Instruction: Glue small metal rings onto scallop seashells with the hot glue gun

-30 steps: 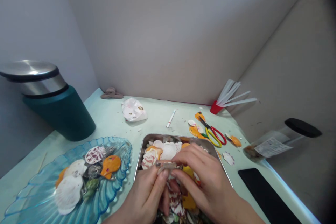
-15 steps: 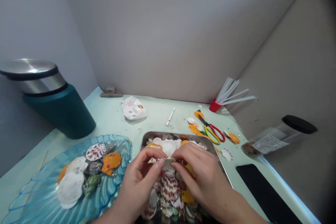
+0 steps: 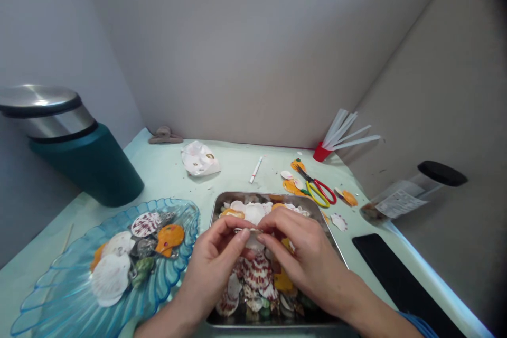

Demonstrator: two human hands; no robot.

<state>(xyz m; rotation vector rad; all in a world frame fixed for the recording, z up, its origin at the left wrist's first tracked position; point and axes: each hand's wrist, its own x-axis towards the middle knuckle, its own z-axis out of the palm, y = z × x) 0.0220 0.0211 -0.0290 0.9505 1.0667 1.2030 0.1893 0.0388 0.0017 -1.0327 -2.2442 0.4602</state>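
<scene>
My left hand (image 3: pixel 216 259) and my right hand (image 3: pixel 303 259) meet above a metal tray (image 3: pixel 277 323). Between their thumbs and forefingers they pinch a small white seashell (image 3: pixel 253 242), its upper edge turned toward me; the fingertips partly cover it. Below lie many shells in the tray, among them a brown-and-white striped scallop shell (image 3: pixel 257 272). A larger white shell (image 3: pixel 254 214) rests behind the fingers. Both wrists hang over the tray's near side and hide some of its contents.
A blue shell-shaped dish (image 3: pixel 63 296) with several shells stands left, near a green bottle (image 3: pixel 91 163). Behind are a crumpled wrapper (image 3: pixel 199 158) and a white stick (image 3: pixel 255 170). To the right are scissors (image 3: pixel 317 188), a red cup of strips (image 3: pixel 322 152), a clear jar (image 3: pixel 396 202) and a black phone-like slab (image 3: pixel 396 274).
The view has shifted slightly, so more of the tray's near edge shows. Both hands still pinch the white shell, which has tilted so that its edge faces me more.
</scene>
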